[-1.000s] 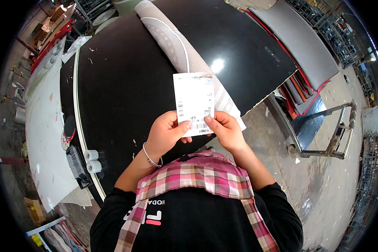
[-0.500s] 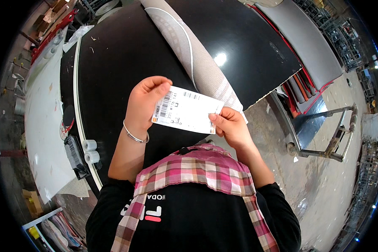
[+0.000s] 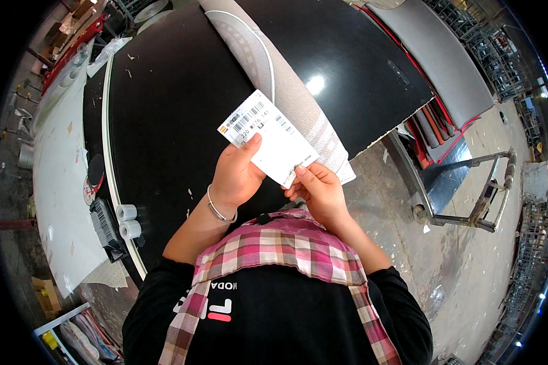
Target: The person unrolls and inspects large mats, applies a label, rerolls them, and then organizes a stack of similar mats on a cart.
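Note:
Between my two hands is a white printed label sheet [image 3: 280, 143] with barcodes and a small orange mark, tilted above the table. My left hand [image 3: 240, 173] grips its lower left edge, the thumb lying on the face and the fingers behind. At the lower right corner, my right hand [image 3: 319, 188] pinches the sheet between thumb and fingers. Beyond the label, a rolled beige-grey carpet [image 3: 292, 94] with a pale curved line lies across the black table [image 3: 170, 91]. The label covers part of the roll's left edge.
Two white tape rolls [image 3: 129, 229] and a brush-like black object [image 3: 106, 228] sit by the table's left edge, next to a white surface [image 3: 58, 194]. At right stands a metal trolley [image 3: 463, 222], with a stack of grey, red-edged sheets [image 3: 441, 55] behind it.
The label has turned clockwise, its right end now nearer me. My left hand has slid from its upper left corner to the lower edge; my right hand has moved slightly left and nearer me.

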Motion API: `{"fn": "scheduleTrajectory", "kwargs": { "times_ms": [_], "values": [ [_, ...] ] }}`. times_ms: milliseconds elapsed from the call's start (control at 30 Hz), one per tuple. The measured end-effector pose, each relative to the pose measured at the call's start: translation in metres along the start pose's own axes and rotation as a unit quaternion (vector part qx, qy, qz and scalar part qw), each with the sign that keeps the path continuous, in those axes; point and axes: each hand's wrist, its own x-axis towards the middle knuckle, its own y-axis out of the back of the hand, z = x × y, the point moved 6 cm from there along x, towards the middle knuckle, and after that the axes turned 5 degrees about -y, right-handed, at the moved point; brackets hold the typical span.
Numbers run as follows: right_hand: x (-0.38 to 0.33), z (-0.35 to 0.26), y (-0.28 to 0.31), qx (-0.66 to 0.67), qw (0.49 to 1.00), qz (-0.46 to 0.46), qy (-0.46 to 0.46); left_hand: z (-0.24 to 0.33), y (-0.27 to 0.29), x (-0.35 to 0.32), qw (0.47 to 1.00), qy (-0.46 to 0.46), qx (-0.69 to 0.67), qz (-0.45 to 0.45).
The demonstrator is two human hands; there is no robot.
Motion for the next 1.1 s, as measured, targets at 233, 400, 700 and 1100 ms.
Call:
{"fn": "scheduleTrajectory", "kwargs": {
  "times_ms": [233, 400, 700, 1100],
  "values": [
    [-0.007, 0.021, 0.012, -0.012, 0.996, -0.022, -0.090, -0.006, 0.015, 0.010, 0.998, 0.006, -0.009, 0.065],
    [-0.031, 0.081, 0.091, -0.062, 0.974, 0.049, -0.213, 0.009, 0.050, -0.001, 0.995, -0.025, 0.061, 0.074],
    [0.006, 0.090, 0.167, 0.207, 0.955, 0.202, -0.068, 0.006, 0.107, -0.030, 0.975, -0.005, 0.170, 0.141],
    [-0.061, 0.030, 0.144, -0.190, 0.962, 0.194, 0.018, -0.013, 0.110, -0.010, 0.981, 0.153, 0.117, 0.029]
  ]
}}
